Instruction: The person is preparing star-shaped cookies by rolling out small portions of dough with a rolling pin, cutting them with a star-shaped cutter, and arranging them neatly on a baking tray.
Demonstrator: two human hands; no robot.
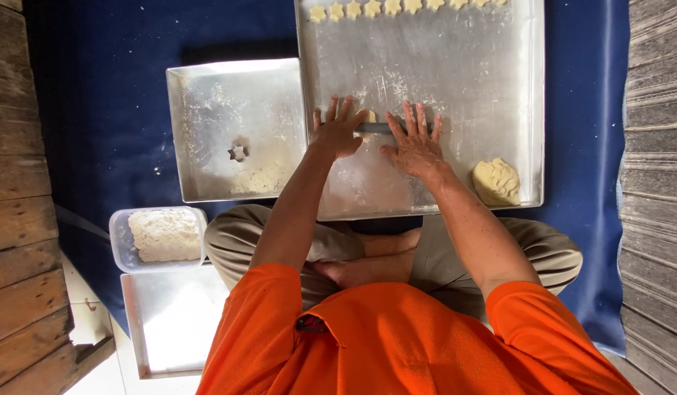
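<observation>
Orange shirt fabric [397, 344] fills the bottom of the view, with crossed legs in khaki trousers [243, 238] just beyond. Both hands rest palm-down, fingers spread, on a slim grey metal rolling rod [375, 128] that lies on the large floured aluminium baking tray [463, 80]. The left hand [337, 130] covers the rod's left end and the right hand [415, 143] covers its right end; neither hand grips or pinches it. A bit of pale dough [368, 117] shows beside the left fingers.

The rod's long axis runs left to right across the tray, parallel to the person's chest, its ends pointing to the tray's side walls.

Rolling well here seems to call for even pressure from both palms, so that the rod stays square and the sheet comes out level.

A pale rounded dough lump [497, 181] sits in the tray's near right corner, and star-shaped cut-outs [373, 9] line its far edge.
</observation>
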